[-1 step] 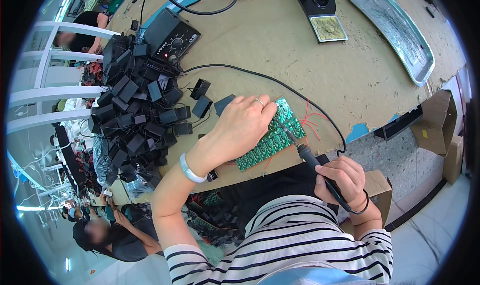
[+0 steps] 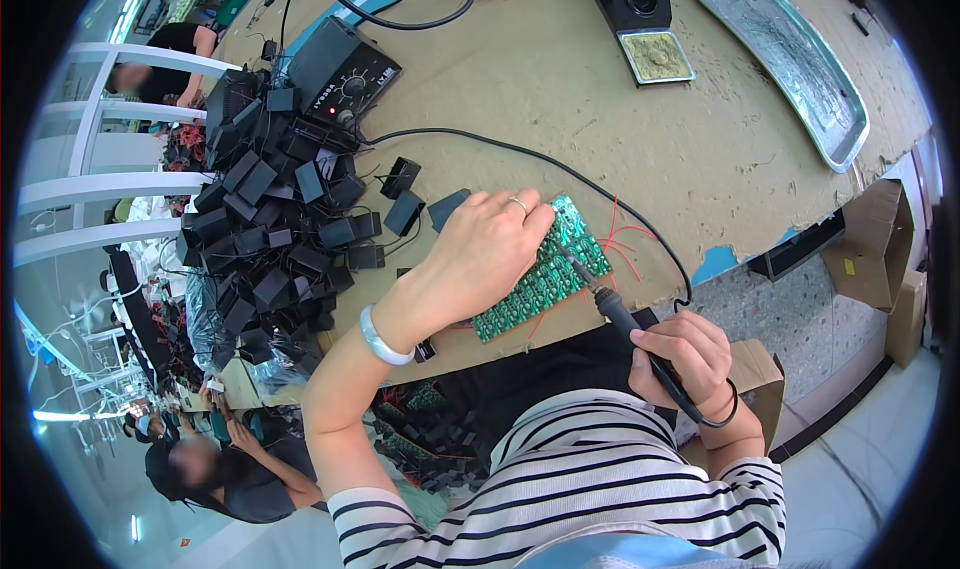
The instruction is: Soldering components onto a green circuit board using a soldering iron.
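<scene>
Soldering iron (image 2: 622, 317) sits gripped in the right hand (image 2: 690, 354), its tip at the green circuit board (image 2: 520, 307), so work on the joints seems under way. The board lies near the person on the bench (image 2: 540, 89), partly under the left hand (image 2: 485, 249), whose fingers curl; whether they pinch anything, I cannot tell. Which joints are finished or left is too small to judge. Shiny dots stud the rectangular board; thin red wires (image 2: 628, 244) splay to its right. Matt black boxy cases (image 2: 270, 229) heap left; a glossy metal tray (image 2: 790, 59) lies far right.
</scene>
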Tool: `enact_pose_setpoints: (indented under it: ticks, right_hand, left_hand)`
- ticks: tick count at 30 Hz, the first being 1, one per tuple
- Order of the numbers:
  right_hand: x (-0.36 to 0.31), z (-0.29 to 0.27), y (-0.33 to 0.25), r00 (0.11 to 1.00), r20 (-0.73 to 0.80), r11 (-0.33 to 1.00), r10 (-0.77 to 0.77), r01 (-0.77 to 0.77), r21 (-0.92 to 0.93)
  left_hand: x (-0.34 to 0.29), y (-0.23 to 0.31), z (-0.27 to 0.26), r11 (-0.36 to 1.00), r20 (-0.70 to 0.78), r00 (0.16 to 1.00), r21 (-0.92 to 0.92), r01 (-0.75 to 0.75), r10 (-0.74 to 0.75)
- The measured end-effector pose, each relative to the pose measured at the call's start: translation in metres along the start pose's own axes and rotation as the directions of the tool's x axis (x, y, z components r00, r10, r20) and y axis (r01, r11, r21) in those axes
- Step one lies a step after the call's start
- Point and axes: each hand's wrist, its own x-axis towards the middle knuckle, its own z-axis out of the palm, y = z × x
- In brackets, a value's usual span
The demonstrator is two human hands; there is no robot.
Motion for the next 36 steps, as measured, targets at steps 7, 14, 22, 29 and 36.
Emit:
enact_pose_setpoints:
  ticks: [7, 14, 22, 29, 36]
  right_hand:
    - [-0.003, -0.015, 0.002, 0.996, -0.09, 0.998, 0.024, -0.019, 0.052]
    - [-0.023, -0.023, 0.008, 0.92, -0.31, 0.961, 0.241, -0.181, 0.21]
    - [-0.022, -0.012, 0.007, 0.796, -0.491, 0.934, 0.353, -0.273, 0.229]
    - [-0.025, -0.014, 0.013, 0.817, -0.491, 0.952, 0.304, -0.235, 0.197]
    - [-0.025, -0.015, 0.017, 0.86, -0.43, 0.96, 0.277, -0.229, 0.16]
  left_hand:
    - [0.0, 0.0, 0.0, 1.0, 0.002, 1.0, 0.01, 0.007, -0.007]
    - [0.001, 0.002, 0.0, 1.0, -0.005, 1.0, 0.023, 0.009, -0.009]
    - [-0.004, 0.009, -0.002, 0.993, -0.033, 0.999, 0.111, 0.038, -0.034]
    - [-0.021, 0.011, -0.021, 0.849, -0.305, 0.793, -0.224, 0.479, -0.528]
    - [-0.061, -0.067, -0.025, 0.919, -0.458, 0.81, -0.041, 0.391, -0.365]
